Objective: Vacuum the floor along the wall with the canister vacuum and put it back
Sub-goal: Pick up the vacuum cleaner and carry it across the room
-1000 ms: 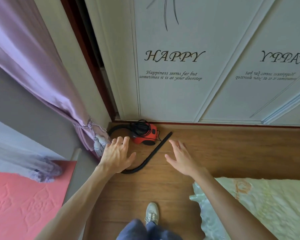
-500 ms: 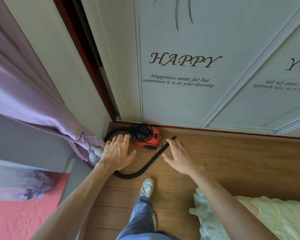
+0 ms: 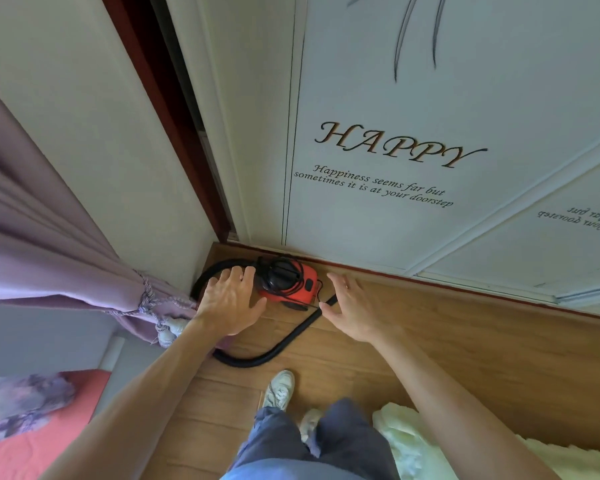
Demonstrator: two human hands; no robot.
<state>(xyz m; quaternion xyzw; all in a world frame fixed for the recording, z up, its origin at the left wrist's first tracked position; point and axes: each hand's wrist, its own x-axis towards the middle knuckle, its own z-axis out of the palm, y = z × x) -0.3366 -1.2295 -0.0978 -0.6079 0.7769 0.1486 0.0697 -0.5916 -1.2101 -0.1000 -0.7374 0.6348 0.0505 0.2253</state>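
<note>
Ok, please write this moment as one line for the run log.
phase: before grasp | left hand: open, empty | right hand: open, empty | canister vacuum: on floor, in corner | hose: curved on floor

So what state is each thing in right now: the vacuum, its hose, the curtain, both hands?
Canister vacuum: on the floor, cord wound on top.
Hose: lying curved on the floor.
Curtain: tied back.
Left hand: open, holding nothing.
Right hand: open, holding nothing.
</note>
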